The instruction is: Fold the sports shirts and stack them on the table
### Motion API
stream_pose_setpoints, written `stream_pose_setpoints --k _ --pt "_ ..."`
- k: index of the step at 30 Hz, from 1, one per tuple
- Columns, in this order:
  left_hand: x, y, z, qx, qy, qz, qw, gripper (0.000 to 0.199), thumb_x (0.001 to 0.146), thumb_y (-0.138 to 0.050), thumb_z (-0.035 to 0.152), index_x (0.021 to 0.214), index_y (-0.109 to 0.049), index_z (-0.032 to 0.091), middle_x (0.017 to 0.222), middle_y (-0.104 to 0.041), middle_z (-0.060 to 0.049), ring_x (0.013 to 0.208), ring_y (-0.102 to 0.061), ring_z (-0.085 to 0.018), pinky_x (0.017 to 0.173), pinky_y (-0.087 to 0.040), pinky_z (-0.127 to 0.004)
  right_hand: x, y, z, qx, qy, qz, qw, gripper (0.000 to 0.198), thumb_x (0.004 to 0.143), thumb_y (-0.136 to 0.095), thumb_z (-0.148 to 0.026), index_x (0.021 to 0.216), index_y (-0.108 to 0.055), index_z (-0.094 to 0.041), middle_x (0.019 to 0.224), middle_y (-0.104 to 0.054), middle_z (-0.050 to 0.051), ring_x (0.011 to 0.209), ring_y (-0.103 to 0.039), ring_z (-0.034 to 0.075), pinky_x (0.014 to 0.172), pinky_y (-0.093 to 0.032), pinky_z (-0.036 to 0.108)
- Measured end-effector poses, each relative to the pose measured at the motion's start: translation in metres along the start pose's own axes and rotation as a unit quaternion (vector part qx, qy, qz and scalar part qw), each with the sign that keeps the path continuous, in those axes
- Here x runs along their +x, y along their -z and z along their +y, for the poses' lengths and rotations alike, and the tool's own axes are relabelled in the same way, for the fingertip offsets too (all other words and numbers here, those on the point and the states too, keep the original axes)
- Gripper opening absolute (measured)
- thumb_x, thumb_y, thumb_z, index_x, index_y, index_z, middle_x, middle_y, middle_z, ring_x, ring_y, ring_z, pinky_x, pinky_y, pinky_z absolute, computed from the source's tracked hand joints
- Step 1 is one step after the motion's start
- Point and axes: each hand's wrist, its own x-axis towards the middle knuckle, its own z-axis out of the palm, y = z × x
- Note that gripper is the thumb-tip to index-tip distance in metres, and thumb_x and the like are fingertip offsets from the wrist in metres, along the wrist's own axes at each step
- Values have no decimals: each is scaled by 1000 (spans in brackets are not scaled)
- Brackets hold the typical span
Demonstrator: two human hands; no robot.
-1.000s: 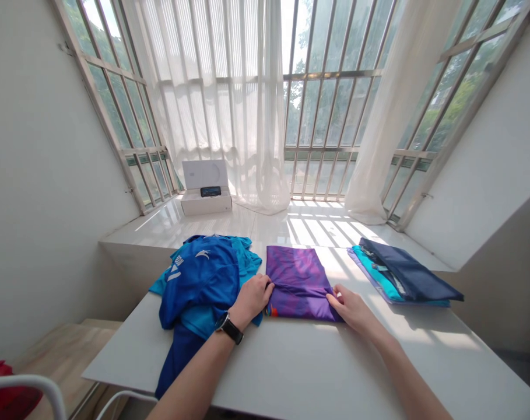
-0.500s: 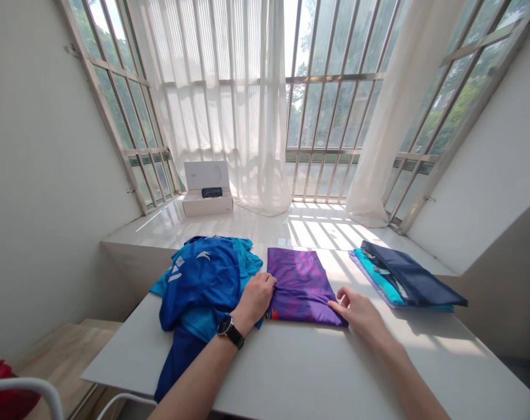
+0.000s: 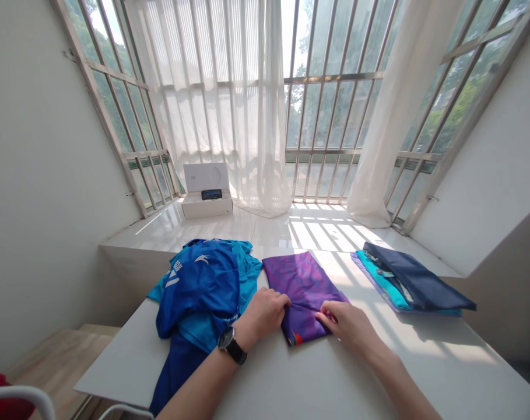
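A folded purple garment (image 3: 306, 280) with a pinkish pattern lies turned at an angle on the white table, a small orange-red print at its near corner. My left hand (image 3: 267, 312), a black-strapped watch (image 3: 232, 344) on its wrist, has its fingers closed on the garment's left edge. On the right side, my right hand (image 3: 346, 322) pinches the cloth between thumb and fingers. Creases run across the fabric between both hands. Left of them is a loose heap of blue shirts (image 3: 203, 286) with white prints, a dark blue part hanging toward the near table edge.
A neat stack of folded clothes (image 3: 416, 277), navy on top, lies at the right. Behind the table (image 3: 282, 385), an opened white box (image 3: 207, 204) with a dark device stands on the windowsill. White curtains (image 3: 265, 116) hang before barred windows. A white tubular frame (image 3: 28, 394) shows lower left.
The purple garment has turned and shifted toward me, its near corner now pointing at the near edge. Both hands moved with it and came closer together.
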Motion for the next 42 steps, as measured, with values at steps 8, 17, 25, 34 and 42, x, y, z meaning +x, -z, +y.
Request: stream_pose_setpoints --k 8,17,25,34,42 --pt "-11 -7 36 -217 -118 -56 967 38 100 -43 16 133 -61 21 103 -78 -6 91 -75 -20 82 -55 -28 2 9 34 -50 -82 29 995 22 95 -54 -34 88 -74 -29 96 -71 2 78 -68 19 60 -36 27" --pt "-5 0 1 -11 -22 27 999 27 100 -47 15 120 -65 19 123 -68 -9 116 -60 -27 103 -46 -45 -7 19 0 56 3 -68 996 22 91 -59 -45 86 -63 -24 73 -66 -1 67 -61 17 62 -38 26" --pt "-6 -5 -2 25 -3 21 999 23 100 -52 27 118 -65 21 123 -67 -8 110 -59 -27 100 -44 -46 -10 18 5 143 -13 -134 981 29 67 -77 -32 89 -58 -24 76 -59 -4 71 -57 16 63 -41 24" --pt "-3 5 7 -3 -17 2 1000 28 96 -61 46 103 -71 21 99 -72 -6 93 -63 -24 86 -44 -38 3 10 50 20 -41 59 997 16 79 -65 -34 93 -66 -27 102 -69 5 93 -68 26 75 -49 33" --pt "-7 -6 21 -103 -157 -22 982 35 89 -70 53 109 -72 25 101 -76 -3 105 -65 -23 97 -40 -35 21 -27 62 40 -29 163 985 26 95 -41 -31 100 -66 -25 107 -71 8 90 -70 24 74 -54 34"
